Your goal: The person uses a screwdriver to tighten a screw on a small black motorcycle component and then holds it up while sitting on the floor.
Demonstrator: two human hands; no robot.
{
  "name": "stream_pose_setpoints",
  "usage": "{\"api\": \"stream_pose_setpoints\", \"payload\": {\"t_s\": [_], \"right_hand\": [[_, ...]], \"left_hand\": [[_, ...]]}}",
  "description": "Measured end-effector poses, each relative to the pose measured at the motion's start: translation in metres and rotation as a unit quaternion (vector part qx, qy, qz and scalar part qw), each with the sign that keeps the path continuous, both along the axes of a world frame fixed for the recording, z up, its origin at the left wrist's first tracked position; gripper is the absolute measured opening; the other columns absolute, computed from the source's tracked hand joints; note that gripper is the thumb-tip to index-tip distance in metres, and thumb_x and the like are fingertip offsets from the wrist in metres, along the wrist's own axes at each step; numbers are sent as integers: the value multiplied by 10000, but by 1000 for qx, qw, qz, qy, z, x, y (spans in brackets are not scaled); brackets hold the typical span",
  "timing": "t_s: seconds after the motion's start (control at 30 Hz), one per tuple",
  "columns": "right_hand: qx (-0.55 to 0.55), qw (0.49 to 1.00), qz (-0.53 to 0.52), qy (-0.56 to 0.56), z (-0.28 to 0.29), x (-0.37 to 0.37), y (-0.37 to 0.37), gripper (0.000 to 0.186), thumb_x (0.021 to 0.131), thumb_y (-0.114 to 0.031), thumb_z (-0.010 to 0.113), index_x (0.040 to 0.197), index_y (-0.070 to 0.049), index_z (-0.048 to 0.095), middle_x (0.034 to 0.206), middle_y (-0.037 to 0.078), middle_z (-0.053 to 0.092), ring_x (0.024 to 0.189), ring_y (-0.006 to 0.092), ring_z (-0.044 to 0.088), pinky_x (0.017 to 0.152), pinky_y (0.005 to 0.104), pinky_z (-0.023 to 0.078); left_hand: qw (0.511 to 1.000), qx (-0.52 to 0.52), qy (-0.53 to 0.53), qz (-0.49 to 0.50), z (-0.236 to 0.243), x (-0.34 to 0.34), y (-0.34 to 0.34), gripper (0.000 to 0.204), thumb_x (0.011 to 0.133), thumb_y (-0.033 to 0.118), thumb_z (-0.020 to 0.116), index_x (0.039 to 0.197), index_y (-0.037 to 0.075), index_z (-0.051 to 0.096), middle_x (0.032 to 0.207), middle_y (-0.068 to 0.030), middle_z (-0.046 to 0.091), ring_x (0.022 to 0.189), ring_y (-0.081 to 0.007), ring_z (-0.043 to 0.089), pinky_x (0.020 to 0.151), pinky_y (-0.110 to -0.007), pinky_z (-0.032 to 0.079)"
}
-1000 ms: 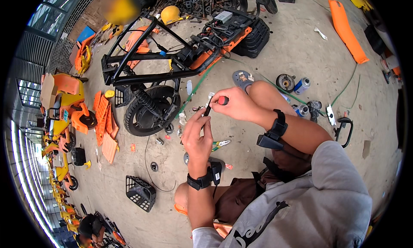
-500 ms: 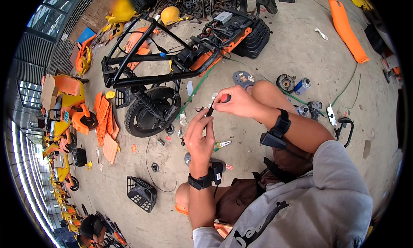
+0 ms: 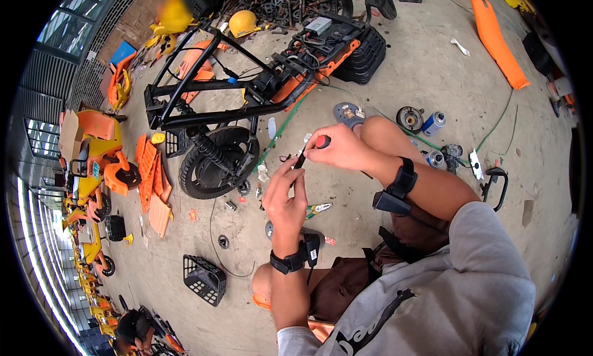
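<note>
My left hand has its fingers wrapped on a slim dark part with a pale tip, too small to identify. Just above it, my right hand is closed on a red-and-black tool handle, pressed close to that part. Beyond my hands is a black bike frame with cables, a spring shock and a black front tyre. Green-and-yellow pliers lie on the concrete below my hands.
Spray cans, a round hub part and a black crate lie on the floor. Orange panels and yellow scooters stand left; an orange panel lies right. A person crouches at lower left.
My right hand has moved slightly up and right, turning the red handle a little. My left hand has shifted slightly with it, keeping hold of the dark part.
</note>
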State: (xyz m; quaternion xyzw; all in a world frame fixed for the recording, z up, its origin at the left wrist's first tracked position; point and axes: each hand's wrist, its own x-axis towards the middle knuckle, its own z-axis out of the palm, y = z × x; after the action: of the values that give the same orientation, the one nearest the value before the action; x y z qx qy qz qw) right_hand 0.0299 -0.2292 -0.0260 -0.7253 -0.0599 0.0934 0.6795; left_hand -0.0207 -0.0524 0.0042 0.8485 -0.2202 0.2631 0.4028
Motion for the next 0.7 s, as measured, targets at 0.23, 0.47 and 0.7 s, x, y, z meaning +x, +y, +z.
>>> {"api": "stream_pose_setpoints", "payload": {"t_s": [0.23,0.47,0.7], "right_hand": [[51,996,23,72,4,2,-1,215,794,-227,766,868,-29,722,667,12,621,540,90,554,481,251,440],[56,997,23,43,8,0,1,225,807,-226,768,867,-14,725,689,15,635,552,89,553,490,251,452],[13,1000,12,-23,2,-3,4,230,831,-222,740,910,-6,734,690,49,650,591,105,569,557,287,467]], "left_hand": [[999,-30,38,-1,3,-3,1,136,788,-97,718,879,-4,682,1049,-152,721,948,-270,706,837,-340,546],[1000,-22,8,-8,4,-1,5,158,778,-123,699,893,-16,684,1049,-150,718,912,-268,713,761,-327,571],[1000,-14,6,-2,2,-1,6,164,772,-124,702,890,-11,688,1051,-148,718,912,-275,712,770,-332,570]]}}
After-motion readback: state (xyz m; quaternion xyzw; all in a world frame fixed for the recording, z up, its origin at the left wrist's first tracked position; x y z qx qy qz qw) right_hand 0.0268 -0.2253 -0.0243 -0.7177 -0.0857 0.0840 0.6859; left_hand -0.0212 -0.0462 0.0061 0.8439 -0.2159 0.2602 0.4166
